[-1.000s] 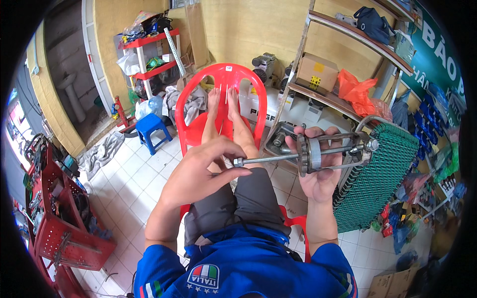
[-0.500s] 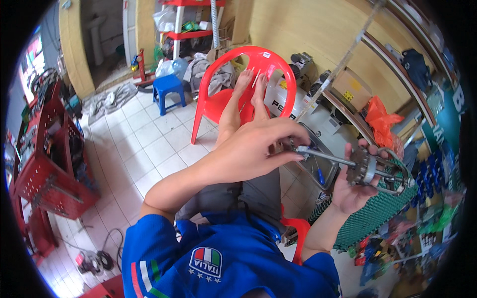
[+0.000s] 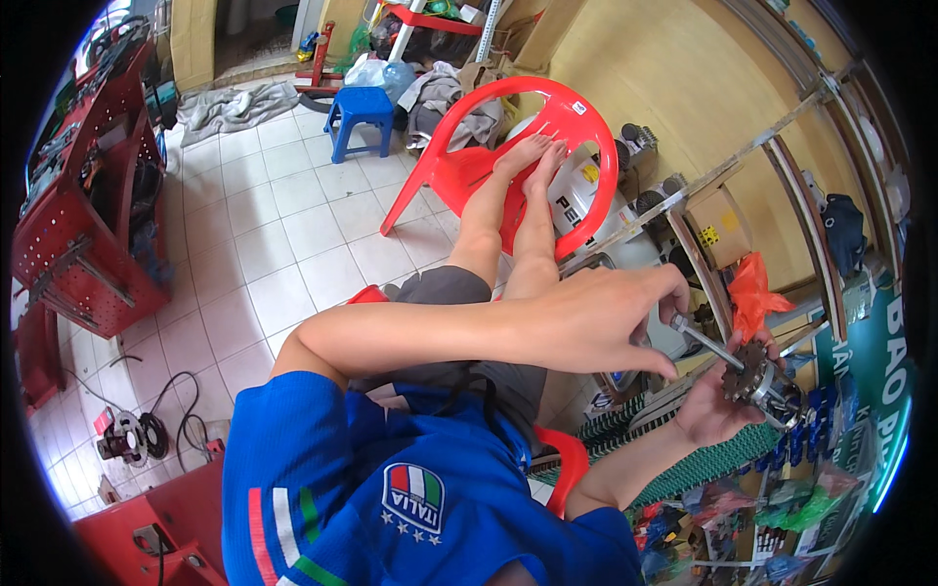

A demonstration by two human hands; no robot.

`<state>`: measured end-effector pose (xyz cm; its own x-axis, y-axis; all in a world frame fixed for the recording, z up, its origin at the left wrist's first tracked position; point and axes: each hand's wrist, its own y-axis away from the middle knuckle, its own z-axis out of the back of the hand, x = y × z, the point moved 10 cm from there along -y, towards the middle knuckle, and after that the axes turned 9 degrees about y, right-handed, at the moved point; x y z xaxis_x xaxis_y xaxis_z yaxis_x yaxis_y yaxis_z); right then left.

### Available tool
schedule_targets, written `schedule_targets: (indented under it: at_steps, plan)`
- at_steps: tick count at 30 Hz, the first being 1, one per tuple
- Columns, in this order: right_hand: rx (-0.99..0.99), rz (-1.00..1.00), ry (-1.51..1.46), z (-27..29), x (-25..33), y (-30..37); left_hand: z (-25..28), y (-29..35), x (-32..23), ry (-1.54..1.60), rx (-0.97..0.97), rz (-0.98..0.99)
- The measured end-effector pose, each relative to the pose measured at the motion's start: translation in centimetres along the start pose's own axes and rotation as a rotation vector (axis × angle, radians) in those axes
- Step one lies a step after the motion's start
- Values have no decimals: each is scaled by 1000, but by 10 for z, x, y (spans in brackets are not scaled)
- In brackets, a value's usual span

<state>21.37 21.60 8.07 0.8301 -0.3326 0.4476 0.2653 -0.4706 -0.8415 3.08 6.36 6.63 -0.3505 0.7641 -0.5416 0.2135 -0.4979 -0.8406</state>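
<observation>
My right hand (image 3: pixel 718 405) is wrapped round a metal gear assembly (image 3: pixel 765 393), with a dark toothed disc and a shiny drum-like part, at the right. A long grey shaft (image 3: pixel 707 341) sticks out of it, up and to the left. My left hand (image 3: pixel 611 317) reaches across from the left, its curled fingers beside the shaft's free end. Its thumb stands well apart from the fingers and off the shaft. Part of the left fingers is hidden behind the hand, so whether they touch the shaft is hard to see.
My bare feet rest on a red plastic chair (image 3: pixel 430 186) ahead. A blue stool (image 3: pixel 358 122) stands on the tiled floor (image 3: pixel 313 220). Red tool carts (image 3: pixel 98 273) line the left. Shelving with an orange bag (image 3: pixel 754 293) and green netting (image 3: pixel 674 459) are at the right.
The view has shifted. The gear assembly is now tilted with its drum end lower right. My left thumb has moved away from the shaft's end, where the fingers were pinched before.
</observation>
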Motion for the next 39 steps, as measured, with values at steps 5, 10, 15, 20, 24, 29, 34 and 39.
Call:
schedule_targets:
  at_steps: [5,10,15,20,24,29,34,39]
  plan:
    - [24,18,103,1,5,-2,-18,6,23,-81,253,258]
    - [34,18,88,-1,5,-1,-9,2,10,-61,74,-29]
    - [54,20,83,-1,7,-1,-8,2,3,-27,147,114]
    - [83,4,18,-2,5,1,-21,5,24,-151,300,213]
    - [163,6,22,-9,5,1,-4,2,5,-18,33,-46]
    - [182,-8,-14,-13,7,1,-9,3,9,-124,208,208]
    - [304,-62,-206,-24,4,2,-21,6,24,-21,281,234]
    - [337,-24,-105,-27,11,3,-16,3,9,-4,224,95]
